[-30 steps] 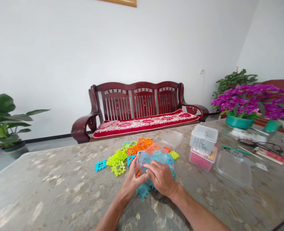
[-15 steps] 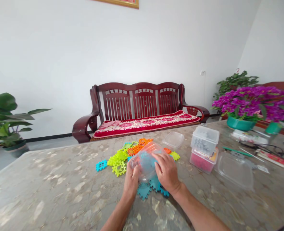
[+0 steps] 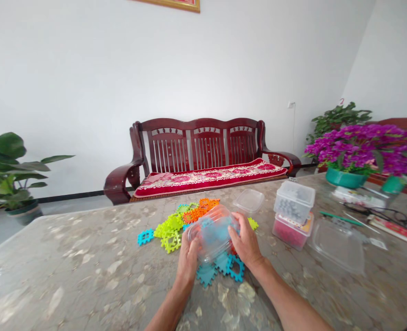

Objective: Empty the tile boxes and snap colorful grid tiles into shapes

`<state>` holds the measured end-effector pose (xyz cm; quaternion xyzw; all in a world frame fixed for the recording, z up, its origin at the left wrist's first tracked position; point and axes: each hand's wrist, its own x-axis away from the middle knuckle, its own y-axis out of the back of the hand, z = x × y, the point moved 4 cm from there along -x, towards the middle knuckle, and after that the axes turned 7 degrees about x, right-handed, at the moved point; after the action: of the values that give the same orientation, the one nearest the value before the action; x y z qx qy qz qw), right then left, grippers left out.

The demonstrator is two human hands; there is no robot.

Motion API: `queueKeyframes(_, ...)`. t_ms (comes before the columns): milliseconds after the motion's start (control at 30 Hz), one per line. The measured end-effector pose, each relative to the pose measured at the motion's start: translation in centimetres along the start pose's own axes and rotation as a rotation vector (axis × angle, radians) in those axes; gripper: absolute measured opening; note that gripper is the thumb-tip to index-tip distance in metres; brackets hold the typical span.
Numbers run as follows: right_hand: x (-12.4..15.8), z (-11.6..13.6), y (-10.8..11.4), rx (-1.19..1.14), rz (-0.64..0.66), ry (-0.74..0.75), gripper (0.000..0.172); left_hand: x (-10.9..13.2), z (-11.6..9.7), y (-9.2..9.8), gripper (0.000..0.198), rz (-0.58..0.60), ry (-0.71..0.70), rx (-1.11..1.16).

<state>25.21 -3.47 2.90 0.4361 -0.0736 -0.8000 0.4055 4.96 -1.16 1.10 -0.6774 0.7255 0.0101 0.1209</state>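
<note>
Between my two hands is a clear plastic container (image 3: 213, 234), tilted above the table. My left hand (image 3: 188, 257) grips its left side, the thumb on top. My right hand (image 3: 246, 241) grips the right side, with the thumb on the near face. Blue and orange show through the plastic; whether those pieces lie inside or behind it I cannot tell. Around it lie toothed puzzle pieces: lime-green pieces (image 3: 171, 227), orange pieces (image 3: 203, 209), a blue piece (image 3: 145, 236) off to the left, and blue pieces (image 3: 236, 269) just below the container.
A clear box of grey pieces (image 3: 294, 202) is stacked on a pink-filled box (image 3: 291, 232) at right. Clear lids (image 3: 249, 200) lie behind and right (image 3: 337, 243). Glasses (image 3: 379, 209), a green pen (image 3: 341, 218) and purple flowers (image 3: 358, 145) stand farther right.
My right hand has slid from the container's top to its right edge, uncovering more of the plastic and a blue piece below. My left hand stays in place.
</note>
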Motion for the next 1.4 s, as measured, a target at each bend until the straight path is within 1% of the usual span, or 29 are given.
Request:
queueKeyframes(67, -0.2, -0.2, 0.3, -0.038, -0.006, -0.065, 0.029, -0.1, -0.2, 0.1, 0.042, -0.004, -0.041, -0.012)
queueKeyframes(133, -0.4, -0.7, 0.4, -0.067, 0.012, -0.139, 0.026, -0.2, -0.4, 0.2, 0.038, -0.011, -0.089, -0.032)
queueKeyframes(233, -0.5, -1.7, -0.1, -0.089, 0.061, -0.244, 0.031, -0.1, -0.5, 0.2, 0.037, 0.007, -0.083, -0.041)
queueKeyframes(300, -0.4, -2.2, -0.5, -0.072, 0.085, -0.275, 0.035, 0.1, -0.6, 0.0, 0.040, 0.031, -0.058, -0.027)
queueKeyframes(367, -0.3, -2.3, -0.8, -0.019, 0.089, -0.255, 0.037, 0.2, -0.6, -0.2, 0.043, 0.047, -0.050, -0.011)
queueKeyframes(433, -0.3, -2.2, -0.8, 0.024, 0.078, -0.193, 0.038, 0.3, -0.7, -0.2, 0.044, 0.059, -0.055, 0.003)
queueKeyframes(500, -0.4, -1.8, -0.8, 0.025, 0.059, -0.136, 0.037, 0.4, -0.7, -0.3, 0.043, 0.072, -0.068, 0.014)
queueKeyframes(567, -0.4, -1.6, -0.6, 0.001, 0.039, -0.111, 0.037, 0.3, -0.7, -0.3, 0.042, 0.085, -0.080, 0.033)
queueKeyframes(667, -0.3, -1.4, -0.6, -0.046, 0.034, -0.120, 0.039, 0.2, -0.7, -0.3, 0.041, 0.079, -0.059, 0.087)
queueKeyframes(800, -0.2, -1.4, -0.7, -0.151, 0.057, -0.130, 0.050, 0.3, -0.7, -0.4, 0.042, 0.064, 0.010, 0.173)
queueKeyframes(933, -0.4, -1.7, -0.7, -0.183, 0.051, -0.151, 0.056, 0.5, -0.9, -0.5, 0.041, 0.072, 0.015, 0.199)
queueKeyframes(1033, -0.5, -1.8, -0.6, -0.170, 0.050, -0.136, 0.055, 0.5, -1.1, -0.5, 0.037, 0.048, -0.009, 0.173)
queueKeyframes(1100, -0.4, -1.7, -0.6, -0.170, 0.045, -0.118, 0.054, 0.5, -1.1, -0.5, 0.039, 0.017, -0.006, 0.163)
queueKeyframes(1200, -0.3, -1.7, -0.7, -0.197, 0.035, -0.111, 0.051, 0.4, -1.0, -0.5, 0.045, -0.007, 0.049, 0.187)
queueKeyframes(1300, -0.1, -1.6, -1.0, -0.233, 0.052, -0.119, 0.048, 0.4, -0.7, -0.4, 0.051, -0.029, 0.109, 0.216)
queueKeyframes(1400, -0.1, -1.5, -1.1, -0.270, 0.067, -0.127, 0.045, 0.3, -0.6, -0.1, 0.054, -0.051, 0.114, 0.231)
